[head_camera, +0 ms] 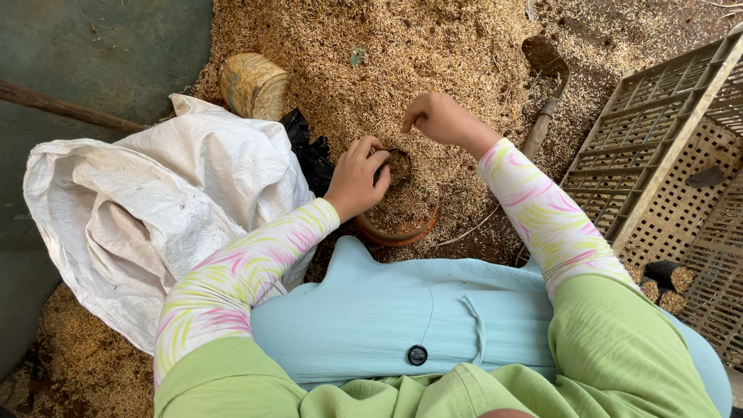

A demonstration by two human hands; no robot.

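Left hand pinching husk fill into terracotta pot, right hand loosely curled above (contents unclear); pressing evenly seeming best.

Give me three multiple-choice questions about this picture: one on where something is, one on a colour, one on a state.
1. Where does the white woven sack lie?
A. beside the person's left arm
B. inside the crate
C. on the trowel

2. What colour is the round pot?
A. blue
B. reddish brown
C. white

3. How is the pot?
A. empty
B. upside down
C. filled with husk-like material

Answers:
1 A: the sack spreads over the ground to the left of the left hand.
2 B: its visible rim is reddish brown.
3 C: husks heap up inside the rim, where the left hand presses; the right hand hovers above the husk pile.
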